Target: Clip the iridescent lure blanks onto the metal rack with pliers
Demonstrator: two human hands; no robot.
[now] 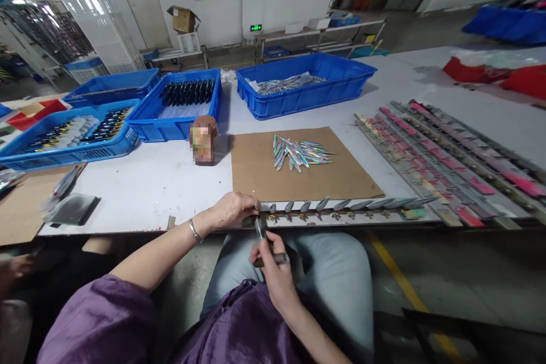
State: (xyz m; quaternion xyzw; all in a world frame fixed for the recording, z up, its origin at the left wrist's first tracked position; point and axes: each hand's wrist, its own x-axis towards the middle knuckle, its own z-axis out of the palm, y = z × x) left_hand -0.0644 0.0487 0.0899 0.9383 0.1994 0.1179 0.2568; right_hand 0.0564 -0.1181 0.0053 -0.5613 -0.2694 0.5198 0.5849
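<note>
My left hand (232, 209) rests on the table's front edge and pinches the left end of a long rack (341, 209) that carries a row of silver lure pieces clipped side by side. Just below the edge, my right hand (273, 269) grips a small dark hand tool (261, 232) whose tip points up at the rack's left end. Beyond the rack lies a brown cardboard sheet (260, 173) with a loose pile of shiny holographic lure pieces (298, 153).
Blue bins stand at the back: one with silver pieces (305, 86), two with dark pieces (179, 103) (68, 135). A brown jar (203, 139) stands left of the cardboard. Several long racks with pink clips (447, 153) lie at the right. A dark pad (74, 209) lies at the left.
</note>
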